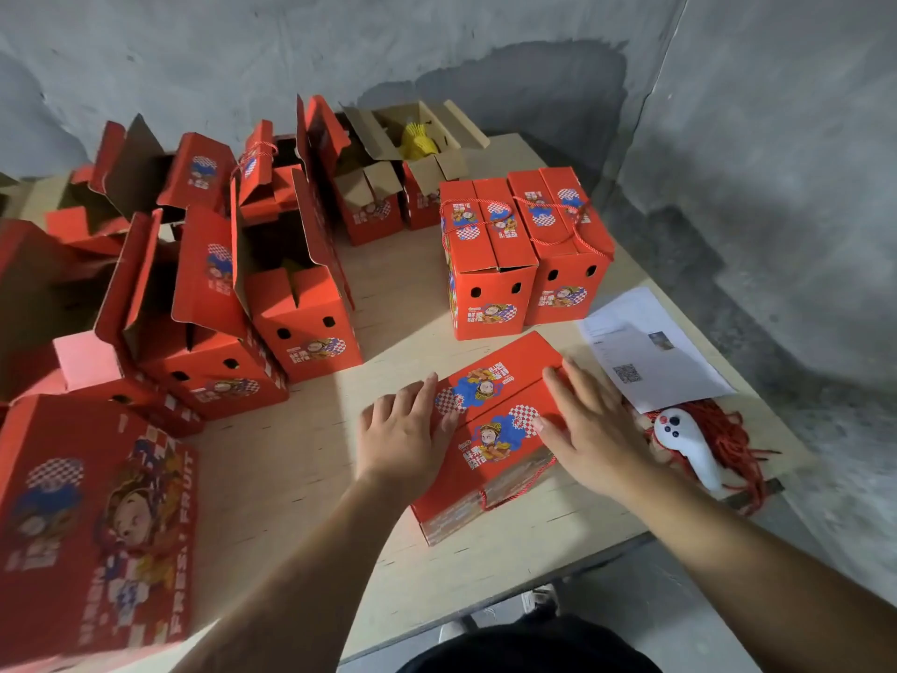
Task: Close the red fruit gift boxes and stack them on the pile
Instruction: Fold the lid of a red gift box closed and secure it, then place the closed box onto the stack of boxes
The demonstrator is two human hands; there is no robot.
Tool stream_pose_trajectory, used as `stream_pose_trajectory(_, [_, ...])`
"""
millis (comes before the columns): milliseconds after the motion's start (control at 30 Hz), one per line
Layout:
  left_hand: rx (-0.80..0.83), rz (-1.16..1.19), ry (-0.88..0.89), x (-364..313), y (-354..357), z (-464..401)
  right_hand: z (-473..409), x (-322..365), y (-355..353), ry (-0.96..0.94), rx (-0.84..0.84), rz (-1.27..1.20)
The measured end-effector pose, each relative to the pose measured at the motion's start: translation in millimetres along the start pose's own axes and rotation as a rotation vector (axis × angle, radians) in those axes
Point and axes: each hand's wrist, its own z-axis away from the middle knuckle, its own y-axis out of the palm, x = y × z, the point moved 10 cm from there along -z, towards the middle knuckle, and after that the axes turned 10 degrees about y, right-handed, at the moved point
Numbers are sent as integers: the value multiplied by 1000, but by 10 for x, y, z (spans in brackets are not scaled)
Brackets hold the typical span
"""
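Two hands lie flat on one red box [490, 429] that sits at the near edge of the table [310, 459], its two top flaps down and meeting along a seam. The left hand [403, 429] rests with straight, slightly spread fingers on the box's left edge; the right hand [589, 429] presses straight fingers on the flaps at the right. Neither curls round anything. A red cord handle [514, 485] hangs down the box's near side. Behind it, two closed boxes [524, 255] stand touching side by side, cords looped over their tops. To the left stands a crowd of open boxes [218, 293] with flaps raised. Right of the hands lie a paper sheet [650, 347], a bundle of red cords [728, 439] and a white controller [689, 444] on top of it.
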Motion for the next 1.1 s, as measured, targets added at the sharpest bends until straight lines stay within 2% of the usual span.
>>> stream_pose_trajectory(67, [45, -36, -10, 10, 41, -40, -14, -39, 75, 22, 54, 15])
stream_pose_trajectory(167, [49, 81, 2, 46, 23, -71, -98, -38, -93, -1, -39, -53])
stream_pose_trajectory(233, [-128, 257, -106, 142, -128, 57, -170, -60, -139, 4, -41, -117])
stream_pose_trajectory(300, [-339, 508, -360, 345, -134, 359, -254, -101, -173, 21, -37, -248])
stream_pose_trajectory(333, [-392, 703, -486, 406, -20, 525, -323, -161, -189, 58, -42, -339])
stream_pose_trajectory(400, [-378, 1191, -645, 309, 291, 710, -505, -299, -188, 195, 21, -487])
stream_pose_trajectory(433, [-331, 1370, -669, 207, 423, 720, -583, -333, -128, 255, 122, -538])
stream_pose_trajectory(467, [-316, 1429, -671, 149, 471, 713, -616, -311, -39, 279, 251, -582])
stream_pose_trajectory(500, [-335, 1411, -663, 145, 471, 696, -631, -275, 50, 274, 362, -598])
stream_pose_trajectory(567, [-379, 1333, -649, 181, 440, 640, -668, -253, 118, 245, 437, -607])
stream_pose_trajectory(633, [-415, 1301, -634, 222, 399, 550, -691, -287, 125, 247, 433, -670])
stream_pose_trajectory(733, [-384, 1330, -620, 300, 366, 391, -761, -356, 138, 298, 418, -773])
stream_pose_trajectory(900, [-359, 1453, -684, 335, 414, 279, -765, -353, 366, 457, 543, -1063])
stream_pose_trajectory(1000, [-379, 1519, -687, 167, 355, 239, -753, -437, 244, 423, 554, -1078])
stream_pose_trajectory(1100, [-421, 1556, -658, -113, 162, 137, -814, -557, -170, 352, 506, -1051])
